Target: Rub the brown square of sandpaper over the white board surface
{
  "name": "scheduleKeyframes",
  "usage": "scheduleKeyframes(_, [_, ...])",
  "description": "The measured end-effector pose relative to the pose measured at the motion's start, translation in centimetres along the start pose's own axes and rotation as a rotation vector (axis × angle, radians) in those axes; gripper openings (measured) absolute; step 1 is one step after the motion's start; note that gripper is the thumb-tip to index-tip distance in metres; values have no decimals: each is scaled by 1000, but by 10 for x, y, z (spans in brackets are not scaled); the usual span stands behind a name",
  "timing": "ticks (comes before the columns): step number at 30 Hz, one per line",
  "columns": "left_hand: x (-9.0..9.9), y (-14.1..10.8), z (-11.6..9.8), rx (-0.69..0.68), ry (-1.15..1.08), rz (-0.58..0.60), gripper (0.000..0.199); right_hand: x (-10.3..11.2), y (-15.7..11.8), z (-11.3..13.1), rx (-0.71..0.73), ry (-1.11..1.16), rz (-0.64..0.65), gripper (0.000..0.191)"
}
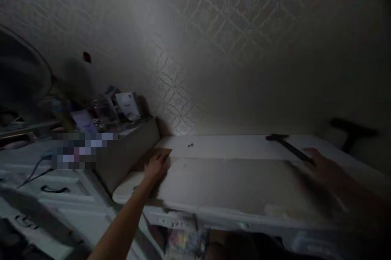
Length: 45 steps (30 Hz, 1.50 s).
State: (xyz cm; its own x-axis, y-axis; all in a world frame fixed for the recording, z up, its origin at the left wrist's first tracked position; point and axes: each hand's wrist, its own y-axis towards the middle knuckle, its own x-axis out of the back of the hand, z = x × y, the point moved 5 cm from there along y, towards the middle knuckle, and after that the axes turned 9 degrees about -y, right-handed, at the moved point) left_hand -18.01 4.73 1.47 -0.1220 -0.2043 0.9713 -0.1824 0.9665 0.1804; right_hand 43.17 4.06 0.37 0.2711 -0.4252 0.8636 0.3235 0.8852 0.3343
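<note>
- While your left hand (157,166) lies flat near the left end of the white shelf (232,186), your right hand (325,170) is by the right end, next to the hammer (287,146).
- The hammer lies on the shelf near the back edge. Its head points left and its dark handle runs back toward your right hand.
- Your right fingers touch the handle's end. They look blurry, so you cannot tell if they are closed on it.
- Your left fingers are close together, pressed down on the shelf top, holding nothing.
- Your right hand is much nearer the hammer.
- A cardboard box (128,150) of small things sits just left of the shelf.
</note>
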Motion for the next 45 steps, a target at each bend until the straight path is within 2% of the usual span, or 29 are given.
scheduleKeyframes(3, [5, -7, -8, -32, -20, -39, 44, -13, -27, 85, 199, 168, 80, 36])
scheduleKeyframes(8, [7, -14, -12, -31, -52, -45, 43, -36, -69, 242, 379, 251, 148, 36])
scheduleKeyframes(10, [5, -14, -11, -18, -65, -39, 43, -47, -83, 294, 392, 219, 193, 37])
scheduleKeyframes(13, [5, -14, -11, -18, -89, -45, 43, -65, -101, 354, 399, 148, 266, 37])
scheduleKeyframes(16, [7, -16, -13, -31, -102, -70, 42, -80, -114, 389, 417, 139, 302, 36])
scheduleKeyframes(20, [7, -17, -14, -27, -115, -104, 41, -98, -122, 410, 420, 115, 338, 38])
scheduleKeyframes(25, [5, -16, -15, -16, -115, -97, 41, -110, -123, 418, 399, 86, 369, 37])
scheduleKeyframes(31, [7, -17, -17, 3, -117, -73, 41, -110, -123, 422, 360, 52, 382, 41])
scheduleKeyframes(37, [5, -15, -14, 10, -109, -85, 41, -110, -127, 427, 419, 52, 398, 41])
scheduleKeyframes(41, [5, -14, -11, 13, -105, -96, 41, -106, -130, 417, 557, 98, 408, 39])
scheduleKeyframes(45, [4, -13, -9, 22, -94, -81, 41, -91, -119, 377, 622, 115, 365, 39])
